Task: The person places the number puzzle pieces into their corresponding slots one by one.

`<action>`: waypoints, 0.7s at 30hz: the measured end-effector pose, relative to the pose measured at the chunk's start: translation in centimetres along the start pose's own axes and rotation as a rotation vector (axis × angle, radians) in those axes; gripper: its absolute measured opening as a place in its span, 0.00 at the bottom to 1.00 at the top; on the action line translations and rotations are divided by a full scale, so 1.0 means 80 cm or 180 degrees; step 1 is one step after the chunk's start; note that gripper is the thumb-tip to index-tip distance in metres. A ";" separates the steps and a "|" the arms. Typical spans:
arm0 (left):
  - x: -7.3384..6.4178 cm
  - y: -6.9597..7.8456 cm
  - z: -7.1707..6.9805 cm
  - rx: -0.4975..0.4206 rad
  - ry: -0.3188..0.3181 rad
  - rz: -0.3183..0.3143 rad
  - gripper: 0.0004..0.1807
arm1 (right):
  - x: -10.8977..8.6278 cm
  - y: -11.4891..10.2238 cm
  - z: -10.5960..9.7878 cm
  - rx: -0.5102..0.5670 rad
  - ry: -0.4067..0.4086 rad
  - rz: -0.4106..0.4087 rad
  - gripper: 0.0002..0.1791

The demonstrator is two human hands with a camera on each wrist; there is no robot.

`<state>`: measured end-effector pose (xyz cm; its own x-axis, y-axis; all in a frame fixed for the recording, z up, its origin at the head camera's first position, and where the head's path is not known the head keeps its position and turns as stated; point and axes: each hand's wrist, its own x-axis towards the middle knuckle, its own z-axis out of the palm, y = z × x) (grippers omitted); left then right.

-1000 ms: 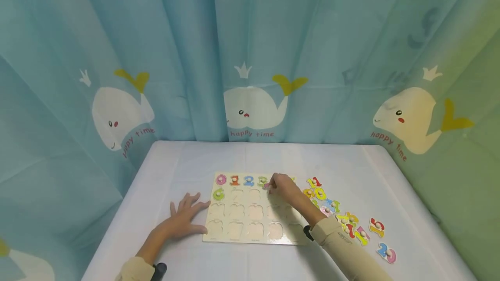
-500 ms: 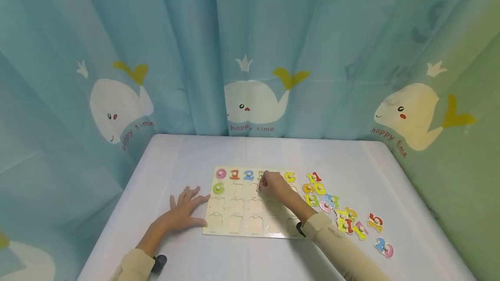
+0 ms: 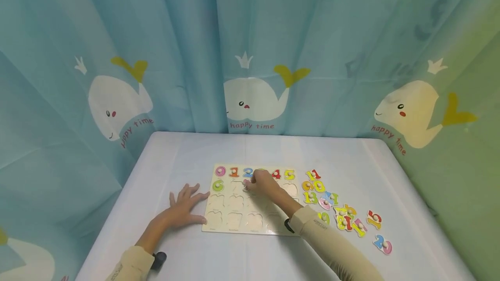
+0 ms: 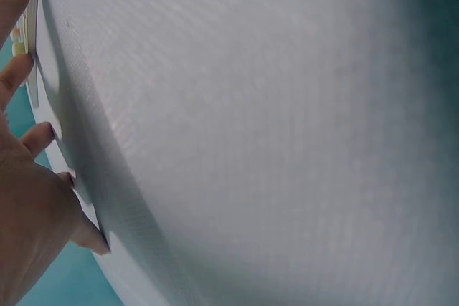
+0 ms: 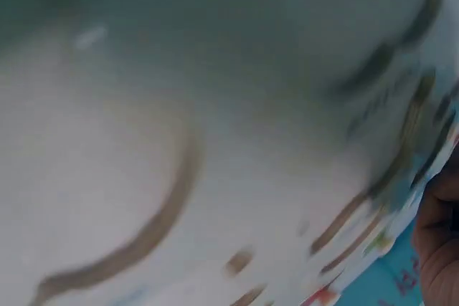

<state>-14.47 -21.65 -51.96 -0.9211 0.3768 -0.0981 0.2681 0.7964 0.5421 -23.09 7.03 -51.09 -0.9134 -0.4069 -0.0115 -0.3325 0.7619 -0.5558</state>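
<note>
- Ahead of you, a blue-green curtain [image 3: 187, 34] printed with whales [image 3: 258, 94] hangs from 10 round to 2 o'clock, just past the desk's far edge.
- Your white desk [image 3: 179, 155] has rounded far corners at 10 and 2; bare surface separates board and far edge at 12 and stretches toward you at 6.
- The puzzle board [image 3: 225, 203] lies flat mid-desk, seated number pieces [image 3: 234, 171] along its far row.
- From 2 to 4 o'clock, loose number pieces [image 3: 344, 222] scatter, the outermost well apart from the right edge.
- Your left hand [image 3: 185, 209] spreads wide at 9, thumb and index at the board's left edge, grasping nothing.
- Your right hand [image 3: 265, 184] pinches a small pinkish piece [image 3: 246, 184] near 12 of the board's centre, by its second row.
</note>
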 end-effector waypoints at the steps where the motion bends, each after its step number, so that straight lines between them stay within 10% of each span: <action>1: 0.000 0.000 -0.001 -0.0006 0.0007 0.0011 0.44 | 0.002 -0.003 0.004 -0.0024 -0.0010 -0.0007 0.18; 21: -0.001 0.001 -0.002 0.0022 0.0041 0.0074 0.44 | 0.022 -0.039 0.024 -0.0248 -0.0080 -0.0057 0.13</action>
<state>-14.39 -21.68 -51.75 -0.9181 0.3893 -0.0746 0.2915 0.7907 0.5384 -23.18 2.97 -50.97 -0.9013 -0.4326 -0.0235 -0.3669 0.7909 -0.4897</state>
